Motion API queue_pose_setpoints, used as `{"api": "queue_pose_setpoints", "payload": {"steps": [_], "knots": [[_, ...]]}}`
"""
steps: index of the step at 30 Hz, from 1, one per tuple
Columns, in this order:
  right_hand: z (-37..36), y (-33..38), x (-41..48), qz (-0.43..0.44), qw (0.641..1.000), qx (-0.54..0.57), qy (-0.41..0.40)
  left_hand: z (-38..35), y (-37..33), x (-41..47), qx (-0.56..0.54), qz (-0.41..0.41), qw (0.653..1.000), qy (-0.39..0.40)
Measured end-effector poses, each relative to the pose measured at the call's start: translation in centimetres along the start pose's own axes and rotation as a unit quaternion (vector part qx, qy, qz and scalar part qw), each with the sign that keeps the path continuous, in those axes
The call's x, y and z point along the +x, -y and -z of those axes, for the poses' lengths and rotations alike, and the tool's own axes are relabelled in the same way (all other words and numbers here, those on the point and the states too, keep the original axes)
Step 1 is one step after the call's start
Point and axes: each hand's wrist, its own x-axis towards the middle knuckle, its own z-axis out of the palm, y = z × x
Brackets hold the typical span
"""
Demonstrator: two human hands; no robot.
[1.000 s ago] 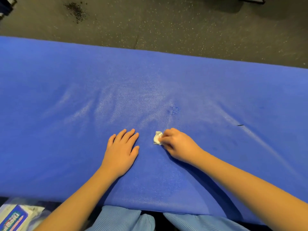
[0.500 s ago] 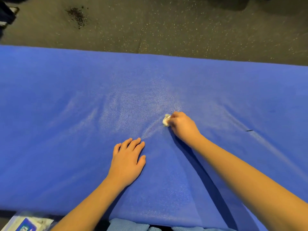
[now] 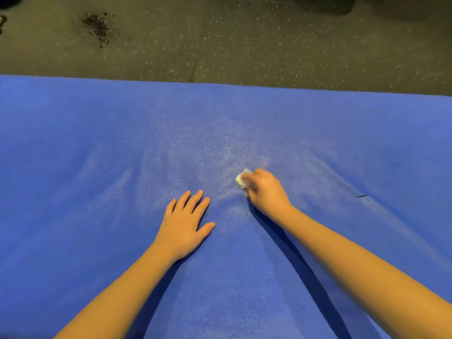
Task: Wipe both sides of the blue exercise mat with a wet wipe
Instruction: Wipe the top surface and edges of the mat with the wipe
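Wiping: the right hand (image 3: 267,192) is gripping a crumpled white wet wipe (image 3: 242,178) in its curled fingers and is pressing it against the blue exercise mat (image 3: 97,143); the hand is showing some blur.
Bracing: the left hand (image 3: 186,223) is lying palm down on the mat, its fingers straight and slightly spread, grasping nothing.
Spacing: the two hands are sitting near each other but apart, the left one lying closer to the person and to the left of the wipe.
Mat: it is stretching across the whole width of the view, its far edge running from left to right; shallow creases are fanning out from around the hands, and a paler sheen is showing around the wipe.
Mark: a small dark fleck (image 3: 362,196) is sitting on the mat, well to the right of the right hand.
Arms: both bare forearms are reaching in from the bottom edge and casting shadows on the mat.
Floor: dark speckled flooring (image 3: 244,40) is showing beyond the mat's far edge, and a patch of dark crumbs (image 3: 97,28) is lying on it at the upper left, apart from the mat.
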Motion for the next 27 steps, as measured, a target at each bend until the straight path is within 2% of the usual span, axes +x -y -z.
{"api": "queue_pose_setpoints", "payload": {"steps": [2, 3, 5, 6, 7, 9, 11, 12, 13, 14, 16, 17, 18, 19, 21, 23, 24, 27], "knots": [[0.6, 0.0, -0.9, 0.079, 0.994, -0.002, 0.074, 0.1, 0.0, 0.1, 0.003, 0.003, 1.000, 0.002], [1.0, -0.6, -0.4, 0.076, 0.995, -0.015, 0.067, 0.2, 0.1, 0.2, 0.005, 0.003, 1.000, 0.002], [1.5, -2.7, 1.3, -0.041, 0.998, -0.035, -0.012, 0.3, 0.2, 0.3, 0.010, 0.001, 1.000, 0.005], [1.7, -3.4, 1.8, -0.111, 0.991, -0.039, -0.061, 0.2, 0.2, 0.4, 0.011, 0.000, 1.000, 0.004], [1.5, -3.6, 1.9, -0.146, 0.985, -0.043, -0.086, 0.2, 0.1, 0.4, 0.012, 0.000, 1.000, 0.003], [0.6, -2.5, 0.9, -0.073, 0.994, -0.045, -0.069, 0.3, 0.1, 0.4, 0.015, 0.001, 1.000, 0.005], [-0.2, -1.5, -1.1, 0.056, 0.997, -0.045, 0.000, 0.4, 0.1, 0.5, 0.016, 0.002, 1.000, 0.006], [0.1, -1.6, -1.5, 0.094, 0.994, -0.058, 0.022, 0.5, 0.1, 0.5, 0.016, 0.002, 1.000, 0.007], [0.5, -2.4, -1.2, 0.100, 0.992, -0.072, 0.009, 0.5, 0.1, 0.6, 0.017, 0.002, 1.000, 0.008], [1.0, -3.2, -0.6, 0.063, 0.994, -0.082, -0.028, 0.6, 0.1, 0.7, 0.018, 0.001, 1.000, 0.009], [2.1, -4.4, 0.7, -0.099, 0.985, -0.085, -0.112, 0.7, 0.0, 0.6, 0.021, 0.002, 1.000, 0.012], [2.0, -4.6, 0.9, -0.147, 0.977, -0.086, -0.126, 0.8, 0.0, 0.6, 0.022, 0.002, 1.000, 0.014], [1.6, -4.0, 0.7, -0.138, 0.980, -0.083, -0.119, 0.8, -0.1, 0.6, 0.024, 0.003, 1.000, 0.015], [1.2, -2.9, 0.0, -0.086, 0.990, -0.070, -0.091, 0.9, -0.1, 0.6, 0.024, 0.003, 1.000, 0.017], [0.3, -1.2, -2.2, 0.053, 0.998, -0.046, 0.007, 1.0, -0.2, 0.6, 0.025, 0.006, 0.999, 0.020], [1.2, -1.9, -2.4, 0.114, 0.988, -0.069, 0.078, 1.2, -0.2, 0.6, 0.031, 0.006, 0.999, 0.025], [1.7, -2.8, -1.8, 0.091, 0.989, -0.092, 0.070, 1.3, -0.3, 0.7, 0.035, 0.005, 0.999, 0.028], [2.7, -5.0, 0.4, -0.064, 0.992, -0.103, -0.029, 1.8, -0.5, 0.7, 0.051, 0.000, 0.998, 0.038]]}}
